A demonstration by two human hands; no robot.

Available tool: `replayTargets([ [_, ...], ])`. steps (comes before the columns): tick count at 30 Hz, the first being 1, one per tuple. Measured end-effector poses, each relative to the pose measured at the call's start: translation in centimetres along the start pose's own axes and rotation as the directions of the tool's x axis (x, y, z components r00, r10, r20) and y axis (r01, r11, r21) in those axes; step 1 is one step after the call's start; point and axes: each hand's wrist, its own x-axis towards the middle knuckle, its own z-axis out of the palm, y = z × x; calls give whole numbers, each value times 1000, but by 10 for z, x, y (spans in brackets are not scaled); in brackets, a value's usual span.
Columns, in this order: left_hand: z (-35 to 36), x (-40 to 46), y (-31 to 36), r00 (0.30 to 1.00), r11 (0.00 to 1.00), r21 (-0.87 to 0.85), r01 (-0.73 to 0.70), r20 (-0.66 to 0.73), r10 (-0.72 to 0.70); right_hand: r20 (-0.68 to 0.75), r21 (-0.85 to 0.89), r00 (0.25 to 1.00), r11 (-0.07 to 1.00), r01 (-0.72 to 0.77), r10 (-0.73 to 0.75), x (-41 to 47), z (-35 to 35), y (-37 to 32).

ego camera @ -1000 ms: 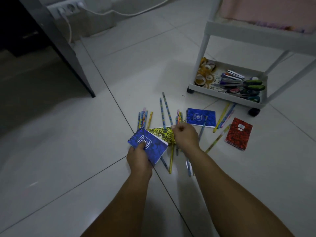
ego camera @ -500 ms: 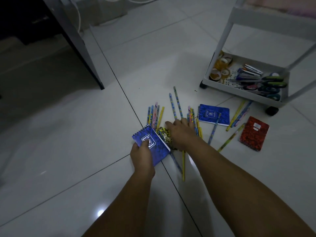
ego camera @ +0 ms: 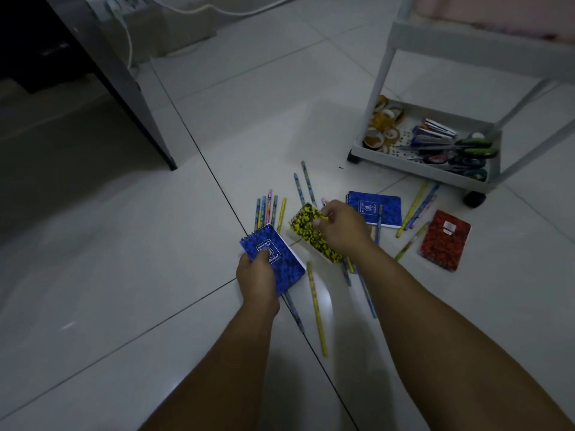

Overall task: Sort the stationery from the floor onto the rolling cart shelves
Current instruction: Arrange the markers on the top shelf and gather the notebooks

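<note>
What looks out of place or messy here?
Pencils lie scattered at crossing angles on the floor, with a blue notebook and a red notebook beside the cart. The left hand holds another blue notebook; the right hand pinches a yellow notebook. Nothing looks damaged.

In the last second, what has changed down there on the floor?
The right hand took hold of the yellow notebook and tilted it up off the pencils. The left hand holds its blue notebook as before; the red notebook and cart stayed put.
</note>
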Motion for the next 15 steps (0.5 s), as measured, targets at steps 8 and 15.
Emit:
replayTargets([
  [8,43,9,2,949,991,-50,122,298,-102,-90,483,995,875,17,31,0,-22,-9],
  [15,74,2,-13,914,998,44,35,403,-49,-85,401,994,916,-31,70,-1,-13,17],
])
